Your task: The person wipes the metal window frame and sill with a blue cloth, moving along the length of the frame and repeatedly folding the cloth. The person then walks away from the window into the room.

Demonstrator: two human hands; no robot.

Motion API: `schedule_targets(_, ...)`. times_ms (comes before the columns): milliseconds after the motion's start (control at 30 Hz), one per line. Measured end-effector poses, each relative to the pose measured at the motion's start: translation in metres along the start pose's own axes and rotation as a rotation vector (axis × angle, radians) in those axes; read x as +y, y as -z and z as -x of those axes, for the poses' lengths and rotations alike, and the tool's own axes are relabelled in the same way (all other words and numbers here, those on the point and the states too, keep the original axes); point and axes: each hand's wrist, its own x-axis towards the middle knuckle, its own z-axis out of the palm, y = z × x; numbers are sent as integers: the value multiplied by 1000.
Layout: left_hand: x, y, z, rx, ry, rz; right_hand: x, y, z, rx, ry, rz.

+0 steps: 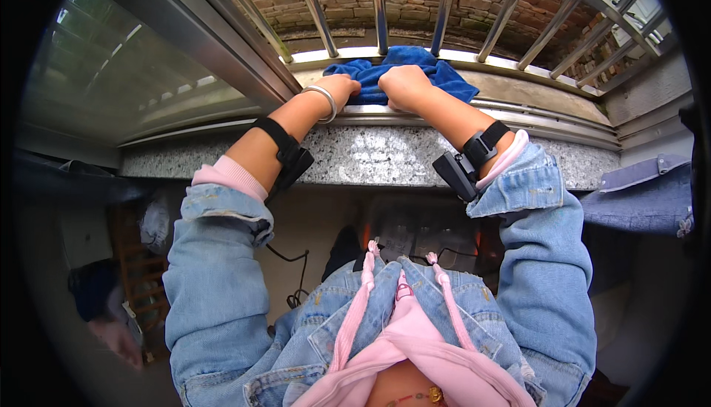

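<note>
A blue cloth [446, 81] lies bunched on the outer window ledge, against the foot of the metal bars. My left hand [341, 88], with a silver bangle at its wrist, grips the cloth's left side with curled fingers. Closed in a fist, my right hand [404, 87] holds the middle of the same cloth. Both hands reach over the metal window track [378, 113]. Part of the cloth is hidden behind my hands.
Upright metal bars [379, 7] stand beyond the ledge, with a brick wall [407, 3] behind. A sliding glass pane [141, 74] is at the left. The speckled stone sill [370, 157] runs below my forearms. Blue fabric [641, 196] hangs at the right.
</note>
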Motion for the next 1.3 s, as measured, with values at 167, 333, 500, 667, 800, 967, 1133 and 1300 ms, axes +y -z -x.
schedule_targets(167,14,-8,2,57,112,-127,4,0,-2,-33,9,3)
schedule_targets(333,-8,-13,-1,104,27,-1,4,5,-2,-27,62,-316)
schedule_targets(500,-26,-30,-9,220,-79,53,-19,-22,-12,173,12,-215)
schedule_targets(667,-14,-31,-15,294,-152,115,-13,-35,-11,209,146,-227)
schedule_targets(800,8,-29,-25,358,-209,211,0,-45,5,267,126,-317)
schedule_targets(967,30,-24,-34,392,-227,218,19,-54,21,339,139,-334)
schedule_targets(1133,57,-20,-56,417,-336,198,50,-48,43,252,117,-318)
schedule_targets(1300,105,-19,-91,384,-362,88,98,-42,90,303,102,-254)
